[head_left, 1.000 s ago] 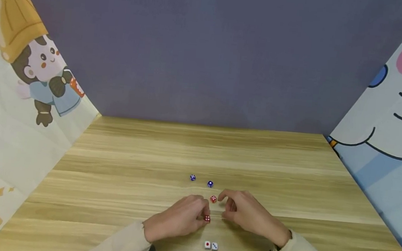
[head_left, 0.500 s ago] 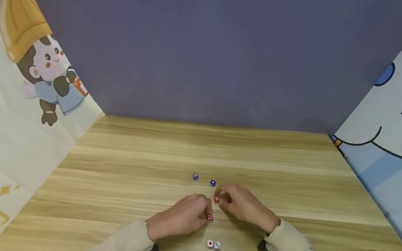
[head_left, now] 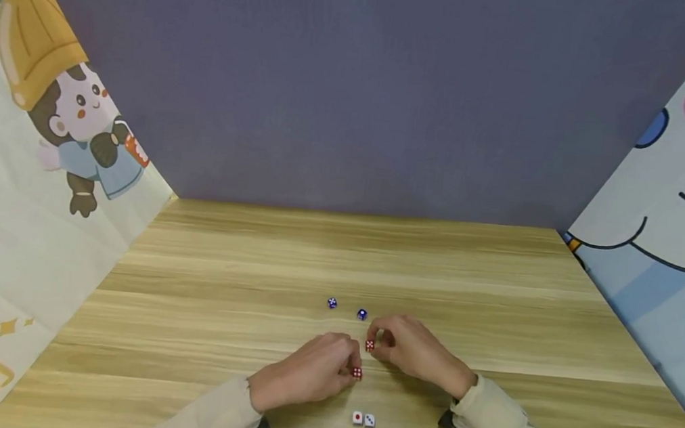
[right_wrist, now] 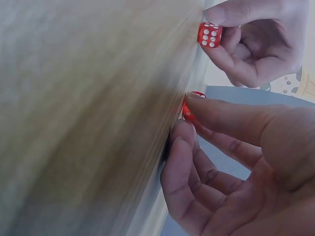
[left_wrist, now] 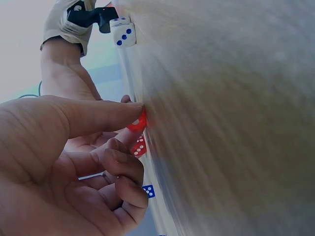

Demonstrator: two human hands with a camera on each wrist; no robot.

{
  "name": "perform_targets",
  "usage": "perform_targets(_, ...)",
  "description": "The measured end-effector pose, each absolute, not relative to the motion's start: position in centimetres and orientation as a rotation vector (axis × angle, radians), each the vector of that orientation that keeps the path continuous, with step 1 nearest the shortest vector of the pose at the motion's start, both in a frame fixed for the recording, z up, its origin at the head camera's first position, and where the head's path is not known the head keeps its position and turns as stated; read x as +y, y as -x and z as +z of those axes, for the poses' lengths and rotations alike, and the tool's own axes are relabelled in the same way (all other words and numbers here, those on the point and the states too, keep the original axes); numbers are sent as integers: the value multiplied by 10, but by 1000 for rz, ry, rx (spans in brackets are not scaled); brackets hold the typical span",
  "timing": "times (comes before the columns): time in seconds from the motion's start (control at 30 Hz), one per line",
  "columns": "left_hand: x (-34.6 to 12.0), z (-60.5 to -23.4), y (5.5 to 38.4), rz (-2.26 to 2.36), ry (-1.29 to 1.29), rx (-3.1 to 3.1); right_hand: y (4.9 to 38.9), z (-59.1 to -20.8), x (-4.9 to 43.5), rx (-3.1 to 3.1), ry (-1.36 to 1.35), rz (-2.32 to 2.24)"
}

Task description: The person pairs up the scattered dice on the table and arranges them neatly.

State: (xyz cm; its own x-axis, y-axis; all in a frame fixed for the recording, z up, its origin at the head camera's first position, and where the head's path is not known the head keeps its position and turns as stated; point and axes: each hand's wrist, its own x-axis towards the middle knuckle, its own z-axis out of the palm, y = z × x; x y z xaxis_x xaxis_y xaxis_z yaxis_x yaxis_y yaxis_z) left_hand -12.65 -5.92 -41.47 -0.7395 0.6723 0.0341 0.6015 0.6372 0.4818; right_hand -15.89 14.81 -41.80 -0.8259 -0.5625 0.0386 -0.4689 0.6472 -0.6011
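Observation:
My left hand (head_left: 307, 367) pinches a red die (head_left: 357, 373) with white pips between thumb and finger, low over the wooden table. In the right wrist view, that red die (right_wrist: 210, 35) shows six pips on one side. A second red die (head_left: 370, 345), slightly farther back, is pinched by my right hand (head_left: 413, 349). Its thumb covers part of this red die (right_wrist: 187, 110) in the right wrist view. The two hands face each other, fingertips close together. Nearer the front, a white die with a red pip (head_left: 358, 418) sits beside a white die with blue pips (head_left: 369, 420).
Behind the hands lie two blue dice, one blue die (head_left: 332, 303) to the left and another blue die (head_left: 361, 314) close to my right fingertips. A dark grey panel (head_left: 352, 106) closes off the back of the wooden table (head_left: 223, 244). Printed cartoon sheets flank both sides.
My right hand has moved left and taken hold of the farther red die, which has shifted slightly toward the front. My left hand keeps its grip on the nearer red die.

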Motion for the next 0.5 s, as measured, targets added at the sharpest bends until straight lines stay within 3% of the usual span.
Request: perform_targets(0.5,-59,-415,127,721,-1069,2706,159,-418,149,2729,865,-915)
